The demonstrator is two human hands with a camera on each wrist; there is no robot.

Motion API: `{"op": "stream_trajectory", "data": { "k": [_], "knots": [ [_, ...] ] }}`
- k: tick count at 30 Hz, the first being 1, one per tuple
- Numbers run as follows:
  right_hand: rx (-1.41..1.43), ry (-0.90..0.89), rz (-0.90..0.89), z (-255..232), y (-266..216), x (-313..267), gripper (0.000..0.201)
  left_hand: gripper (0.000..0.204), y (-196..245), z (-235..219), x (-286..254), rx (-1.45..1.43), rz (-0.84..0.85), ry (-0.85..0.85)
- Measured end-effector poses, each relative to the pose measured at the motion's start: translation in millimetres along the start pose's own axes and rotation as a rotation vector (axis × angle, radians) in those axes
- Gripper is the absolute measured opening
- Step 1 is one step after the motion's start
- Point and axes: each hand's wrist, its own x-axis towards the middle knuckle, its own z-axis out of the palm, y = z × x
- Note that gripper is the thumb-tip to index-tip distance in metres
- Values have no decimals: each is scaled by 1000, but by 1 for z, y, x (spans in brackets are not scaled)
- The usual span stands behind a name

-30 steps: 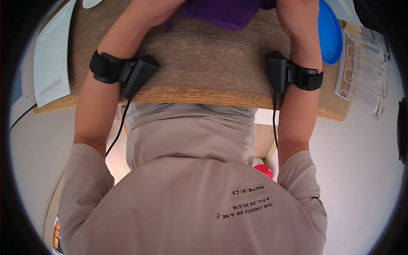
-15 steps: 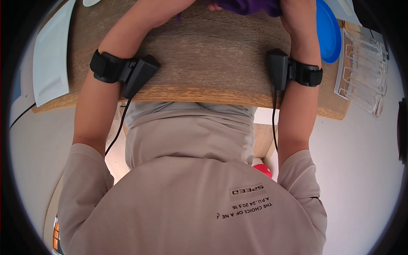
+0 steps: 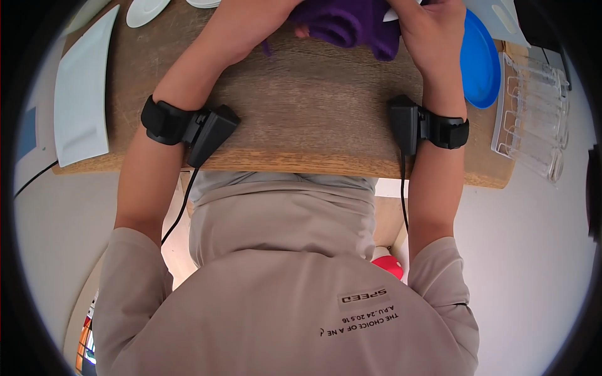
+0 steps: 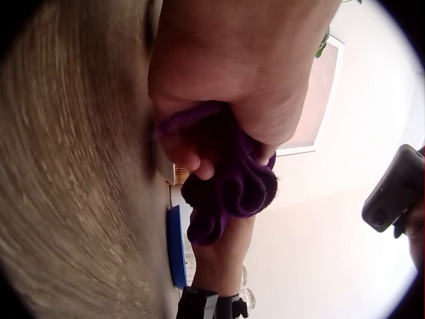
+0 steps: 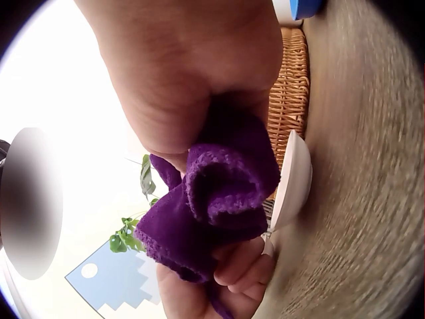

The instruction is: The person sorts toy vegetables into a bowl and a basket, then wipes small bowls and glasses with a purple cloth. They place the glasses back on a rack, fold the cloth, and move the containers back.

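Observation:
A rumpled purple cloth (image 3: 338,22) with a fuzzy texture is stretched between the two hands at the top of the head view. My left hand (image 4: 226,86) grips one end with curled fingers, and loose folds of cloth bulge out below its fingertips. On the other end, my right hand (image 5: 192,86) holds the cloth bunched under its palm, a thick rolled fold showing. The left hand's curled fingers (image 5: 246,269) appear beneath the cloth in the right wrist view. A white sliver (image 3: 390,14) shows between the cloth and the right thumb.
A blue plate (image 3: 481,59) lies right of the right hand, beside a clear rack of glasses (image 3: 539,113). A long white platter (image 3: 84,94) lies at the left edge, with a small white dish (image 3: 147,9) farther back. Beyond the hands stand a wicker basket (image 5: 292,86) and a white bowl (image 5: 295,179).
The cloth hung as a smooth flap and is now bunched into folds between the hands. The head view has shifted, so more of the hands and the far dishes show.

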Motion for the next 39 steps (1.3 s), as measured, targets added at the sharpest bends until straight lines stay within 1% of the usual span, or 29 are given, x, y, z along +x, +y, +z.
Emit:
{"op": "stream_trajectory", "data": {
  "k": [1,2,3,5,8,9,11,13,15,17,20,21,24,27,29,30,32,35,38,39],
  "knots": [
    [-17,11,-34,-2,10,2,34,40,-4,6,-2,12,79,-2],
    [-34,23,-67,-3,16,5,32,38,-3,5,-2,21,93,-35],
    [-25,8,-45,-5,19,6,34,36,-2,5,-3,29,107,-68],
    [-6,-22,9,-9,20,5,37,32,6,-5,-5,36,-2,-193],
    [2,20,-68,1,12,5,45,26,1,-4,0,51,-41,-30],
    [2,50,-120,8,11,3,47,23,2,-2,0,34,-41,15],
    [27,78,-204,17,14,3,50,23,0,-6,0,21,-19,30],
    [93,44,-233,15,21,9,51,25,1,-8,0,13,-17,44],
    [94,-14,-166,4,24,9,49,30,3,-8,-2,5,-35,58],
    [12,-64,-30,-3,12,5,46,34,5,-7,-4,-9,-61,8],
    [4,-19,40,-7,16,6,39,37,1,-7,-2,-57,-60,-66],
    [8,-18,31,-8,18,7,36,37,-1,-7,-1,-77,-54,-89],
    [31,-14,22,-8,21,8,29,36,10,-2,-4,-14,-124,-95],
    [76,-17,41,-7,20,7,27,39,7,-1,-4,-144,-147,-90],
    [111,-25,44,-7,17,6,27,40,-2,-7,-1,-184,-109,-134],
    [89,-43,79,-7,14,5,28,41,-7,-10,0,-205,-90,-156],
    [46,-79,148,-6,4,5,30,40,-16,-14,1,-177,-71,-146],
    [-197,-138,-36,-4,7,-1,32,41,-12,-16,-1,-163,-76,-180],
    [-233,-105,89,-4,3,4,30,43,-7,-12,-1,-193,-90,-195],
    [-209,-89,49,-5,6,4,28,44,-7,-10,-1,-208,-94,-192]
  ]
}}
